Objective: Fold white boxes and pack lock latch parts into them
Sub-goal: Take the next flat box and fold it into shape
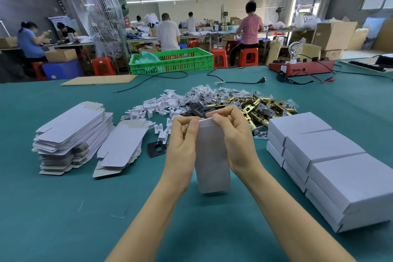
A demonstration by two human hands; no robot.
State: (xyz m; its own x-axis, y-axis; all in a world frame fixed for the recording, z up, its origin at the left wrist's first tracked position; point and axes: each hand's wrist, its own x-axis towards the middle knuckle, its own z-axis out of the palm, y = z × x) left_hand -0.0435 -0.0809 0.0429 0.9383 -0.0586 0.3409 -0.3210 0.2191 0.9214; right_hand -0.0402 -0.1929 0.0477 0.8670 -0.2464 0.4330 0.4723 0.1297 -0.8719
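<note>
A green table (63,208) fills the view. Right of its centre sit stacked closed white boxes (331,161); left of centre lie flat box blanks (72,134). Beyond centre lies a heap of brass latch parts (255,105). Above the table's centre, a white box (212,161) is held upright, the left hand (182,147) and right hand (236,140) pinching its top edge.
</note>
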